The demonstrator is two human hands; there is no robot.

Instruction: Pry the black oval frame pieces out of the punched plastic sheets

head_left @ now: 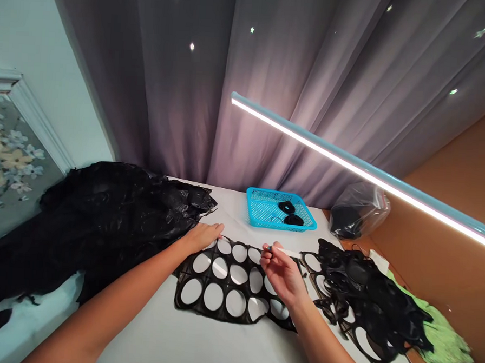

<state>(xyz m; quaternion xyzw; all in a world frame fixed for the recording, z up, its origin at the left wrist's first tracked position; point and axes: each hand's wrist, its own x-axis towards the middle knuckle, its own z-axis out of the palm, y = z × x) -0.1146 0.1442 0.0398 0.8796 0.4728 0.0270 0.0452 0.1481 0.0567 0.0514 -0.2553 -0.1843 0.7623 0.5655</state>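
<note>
A black sheet (225, 287) with rows of round cut-out holes lies across the white table. My left hand (205, 236) is at its upper left corner, fingers together and closed on the edge; the fingertips are partly hidden. Over the sheet's upper right part, my right hand (282, 270) is turned palm up, with thumb and fingers pinched together. A thin, white, stick-like thing (291, 253) sticks out to the right from that pinch, and a small dark bit shows between the fingertips. What kind of thing it is, I cannot tell.
A large black heap of sheets (114, 213) covers the left side. Beyond my hands stands a blue basket (260, 223) with black round pieces (293, 220). At the right lie black holed scraps (367, 285), green cloth (441, 338) and a clear bag (360, 212). A tube lamp (349, 160) hangs above.
</note>
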